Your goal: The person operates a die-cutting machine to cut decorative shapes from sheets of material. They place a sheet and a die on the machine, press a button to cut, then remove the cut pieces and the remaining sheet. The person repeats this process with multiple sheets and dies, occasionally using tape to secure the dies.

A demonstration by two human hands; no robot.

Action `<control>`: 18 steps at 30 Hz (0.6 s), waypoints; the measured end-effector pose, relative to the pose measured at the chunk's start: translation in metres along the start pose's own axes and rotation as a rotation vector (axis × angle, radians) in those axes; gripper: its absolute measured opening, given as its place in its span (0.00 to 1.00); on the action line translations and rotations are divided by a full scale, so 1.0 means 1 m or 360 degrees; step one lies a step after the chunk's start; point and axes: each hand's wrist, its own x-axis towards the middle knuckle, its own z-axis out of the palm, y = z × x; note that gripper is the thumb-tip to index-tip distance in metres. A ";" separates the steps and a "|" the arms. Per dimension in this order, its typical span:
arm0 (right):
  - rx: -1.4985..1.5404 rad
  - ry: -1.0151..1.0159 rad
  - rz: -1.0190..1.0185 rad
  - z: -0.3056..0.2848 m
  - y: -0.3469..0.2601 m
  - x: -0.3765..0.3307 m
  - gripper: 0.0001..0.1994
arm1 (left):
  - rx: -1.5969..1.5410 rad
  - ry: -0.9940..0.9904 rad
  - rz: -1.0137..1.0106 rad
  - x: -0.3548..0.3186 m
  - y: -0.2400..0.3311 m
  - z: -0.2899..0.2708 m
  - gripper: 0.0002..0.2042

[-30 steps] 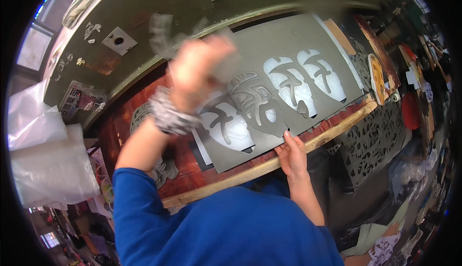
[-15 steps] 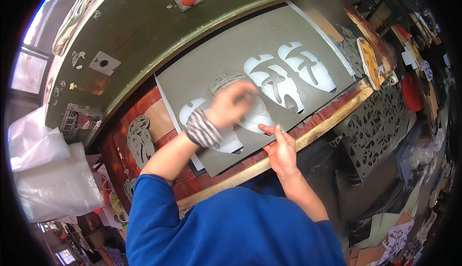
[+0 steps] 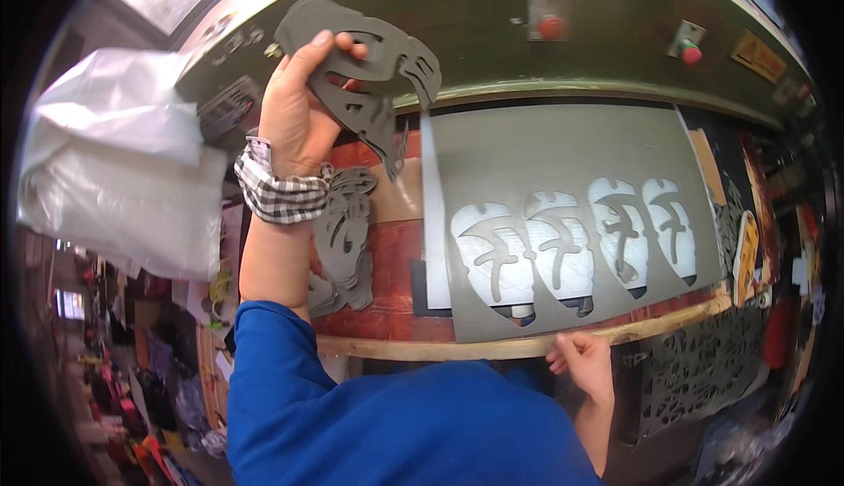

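Note:
My left hand [image 3: 303,103], raised at the left, grips grey die-cut foam pieces [image 3: 374,51] between thumb and fingers; they bend and hang down to the right. Below that wrist, a pile of similar grey cut pieces [image 3: 347,240] lies on the red bench top. The grey foam sheet [image 3: 554,143] lies flat to the right, with several sole-shaped openings showing white beneath and narrow grey strips across them. My right hand [image 3: 587,365] is at the bench's front edge, just below the sheet, fingers curled in and nothing visible in them.
A wooden strip [image 3: 422,348] edges the red bench [image 3: 391,275]. Behind it rises a green machine body [image 3: 475,37] with a red button [image 3: 551,29]. Clear plastic bags [image 3: 123,169] hang at left. A perforated grey sheet [image 3: 703,372] hangs at lower right, below a yellow sole-shaped piece [image 3: 745,253].
My left hand has moved from the sheet up to the left, now carrying grey cut pieces. My right hand has come off the sheet's front edge, fingers now curled. The view has turned left.

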 end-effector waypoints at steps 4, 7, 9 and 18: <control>0.0169 -0.0569 -0.0495 0.044 -0.043 0.009 0.08 | 0.0159 -0.0083 0.0097 -0.048 0.004 0.006 0.11; 0.0320 -0.0696 -0.0814 0.103 -0.071 0.025 0.09 | 0.0169 -0.0079 0.0134 -0.080 -0.007 0.008 0.15; 0.0030 -0.0267 -0.1641 0.137 -0.086 0.038 0.12 | 0.0144 -0.0113 0.0228 -0.100 -0.021 0.010 0.21; 0.0394 -0.0433 -0.0837 0.202 -0.087 0.052 0.15 | 0.0099 0.0354 0.0362 -0.162 -0.047 -0.014 0.21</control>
